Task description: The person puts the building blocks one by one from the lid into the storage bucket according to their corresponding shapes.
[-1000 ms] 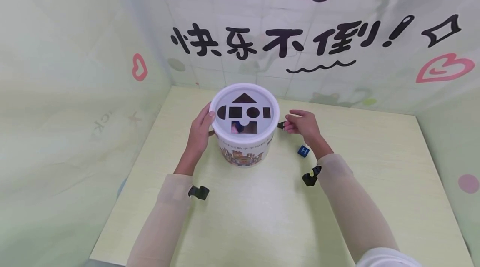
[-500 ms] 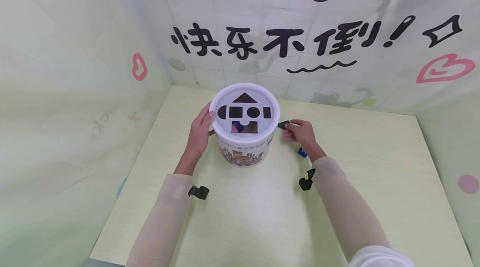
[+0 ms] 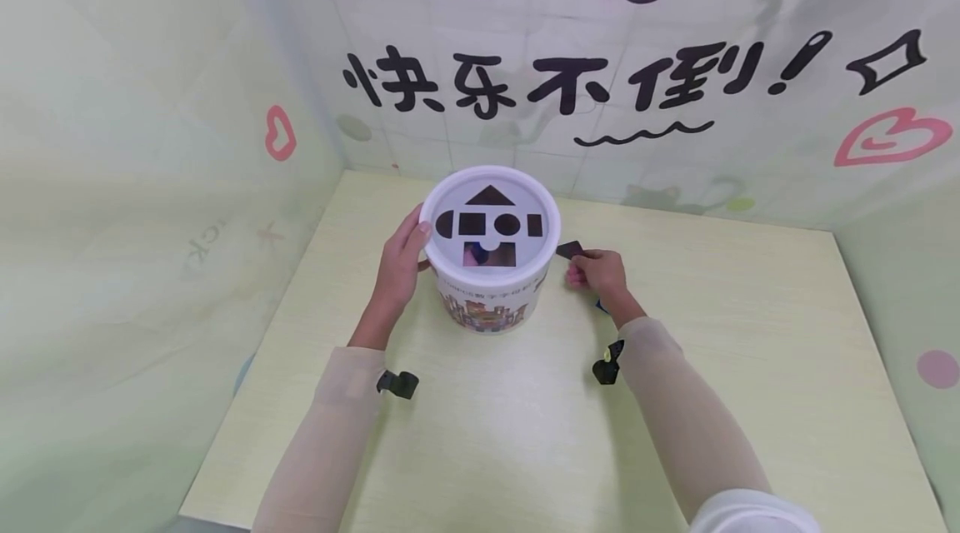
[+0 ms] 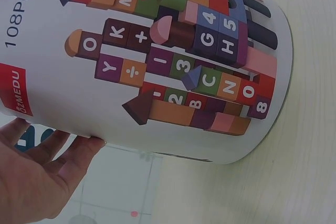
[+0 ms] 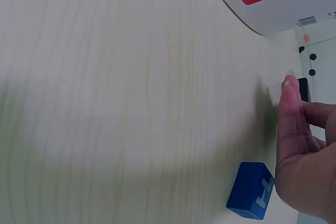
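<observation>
A white toy-block bucket point(image 3: 487, 312) stands upright on the table, its lid point(image 3: 517, 187) cut with shaped holes. My left hand point(image 3: 401, 262) holds it at the left, thumb on the rim and fingers along the side; in the left wrist view those fingers touch the printed wall. Right of the bucket, my right hand point(image 3: 602, 271) pinches a dark block point(image 3: 570, 250) close beside the rim. Mostly hidden by fingers in the right wrist view, this dark block point(image 5: 303, 88) does not show its full shape. Below that hand lies a blue letter H block point(image 5: 251, 190), largely covered in the head view.
The pale wooden table point(image 3: 495, 441) meets a printed back wall point(image 3: 465, 125) just behind the bucket. Side walls point(image 3: 915, 300) close in left and right. Black wrist devices point(image 3: 397, 384) sit at both sleeves. Pink and blue pieces show through the lid's lowest hole.
My right hand has shifted slightly down and now shows more of the dark block in its fingers. The wrist and sleeve have swung left, covering the blue block. My left hand and the bucket stay put.
</observation>
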Available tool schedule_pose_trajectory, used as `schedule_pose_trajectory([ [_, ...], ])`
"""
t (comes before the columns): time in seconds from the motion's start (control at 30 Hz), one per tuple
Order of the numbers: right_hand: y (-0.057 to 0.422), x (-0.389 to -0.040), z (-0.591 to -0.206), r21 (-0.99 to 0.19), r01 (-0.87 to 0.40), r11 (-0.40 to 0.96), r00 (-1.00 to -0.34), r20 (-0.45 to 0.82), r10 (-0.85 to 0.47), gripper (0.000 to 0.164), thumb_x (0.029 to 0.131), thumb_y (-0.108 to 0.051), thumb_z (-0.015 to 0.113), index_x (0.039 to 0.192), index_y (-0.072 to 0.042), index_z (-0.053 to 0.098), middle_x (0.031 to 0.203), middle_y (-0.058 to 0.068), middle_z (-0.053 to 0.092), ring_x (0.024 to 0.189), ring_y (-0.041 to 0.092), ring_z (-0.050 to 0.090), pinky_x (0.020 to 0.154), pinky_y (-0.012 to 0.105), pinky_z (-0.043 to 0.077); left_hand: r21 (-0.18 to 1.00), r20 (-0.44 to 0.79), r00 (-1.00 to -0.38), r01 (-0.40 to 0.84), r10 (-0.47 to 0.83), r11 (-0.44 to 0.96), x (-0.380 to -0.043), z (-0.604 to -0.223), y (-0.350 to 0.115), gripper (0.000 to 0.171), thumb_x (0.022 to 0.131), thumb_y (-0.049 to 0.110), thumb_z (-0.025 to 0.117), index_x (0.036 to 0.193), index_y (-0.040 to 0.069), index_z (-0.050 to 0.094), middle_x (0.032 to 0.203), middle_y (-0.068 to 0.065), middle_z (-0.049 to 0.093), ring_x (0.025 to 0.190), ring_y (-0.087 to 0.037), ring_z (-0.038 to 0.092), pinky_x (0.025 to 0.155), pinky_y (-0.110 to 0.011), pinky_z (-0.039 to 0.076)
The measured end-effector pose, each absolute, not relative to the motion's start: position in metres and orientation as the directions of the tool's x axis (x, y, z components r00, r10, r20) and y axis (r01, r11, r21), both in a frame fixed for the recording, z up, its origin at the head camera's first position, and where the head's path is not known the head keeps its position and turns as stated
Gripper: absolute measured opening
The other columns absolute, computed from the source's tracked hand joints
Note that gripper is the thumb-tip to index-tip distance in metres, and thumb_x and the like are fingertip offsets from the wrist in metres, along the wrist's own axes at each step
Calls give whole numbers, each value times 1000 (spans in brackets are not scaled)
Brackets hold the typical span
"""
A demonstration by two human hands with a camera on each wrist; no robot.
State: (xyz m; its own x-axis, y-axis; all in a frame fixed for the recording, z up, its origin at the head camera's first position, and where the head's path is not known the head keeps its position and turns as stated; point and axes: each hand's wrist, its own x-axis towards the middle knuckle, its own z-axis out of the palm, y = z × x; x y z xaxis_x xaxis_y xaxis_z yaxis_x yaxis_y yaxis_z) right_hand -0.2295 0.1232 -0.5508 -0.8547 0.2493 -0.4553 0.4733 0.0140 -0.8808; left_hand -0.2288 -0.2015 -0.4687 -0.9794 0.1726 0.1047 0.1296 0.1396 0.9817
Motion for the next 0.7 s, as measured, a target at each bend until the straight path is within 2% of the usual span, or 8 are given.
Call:
schedule_pose_trajectory([
  [0.33, 121, -230, -554, -884, 467, 34, -852, -439, 287, 39, 95, -6, 57, 132, 8, 54, 65, 3, 66, 54, 10, 65, 61, 26, 61, 982, 115, -978, 138, 171, 131, -228, -469, -201, 49, 102, 43, 42, 147, 26, 44, 140, -8, 54, 115, -30, 59, 87, -49, 57],
  [0.53, 119, -230, -555, -880, 474, 44, -849, -443, 288, 44, 97, -9, 57, 137, 6, 50, 66, 3, 66, 55, 10, 65, 61, 25, 61, 981, 116, -978, 140, 171, 132, -228, -469, -201, 49, 101, 43, 43, 147, 26, 45, 140, -8, 54, 114, -29, 59, 86, -49, 57],
  [0.7, 117, -231, -557, -887, 462, 28, -851, -434, 297, 40, 97, -9, 57, 134, 6, 54, 66, 3, 67, 54, 9, 65, 61, 25, 61, 982, 113, -979, 136, 169, 131, -228, -468, -201, 49, 101, 43, 43, 147, 25, 45, 140, -8, 54, 114, -28, 59, 87, -49, 58],
])
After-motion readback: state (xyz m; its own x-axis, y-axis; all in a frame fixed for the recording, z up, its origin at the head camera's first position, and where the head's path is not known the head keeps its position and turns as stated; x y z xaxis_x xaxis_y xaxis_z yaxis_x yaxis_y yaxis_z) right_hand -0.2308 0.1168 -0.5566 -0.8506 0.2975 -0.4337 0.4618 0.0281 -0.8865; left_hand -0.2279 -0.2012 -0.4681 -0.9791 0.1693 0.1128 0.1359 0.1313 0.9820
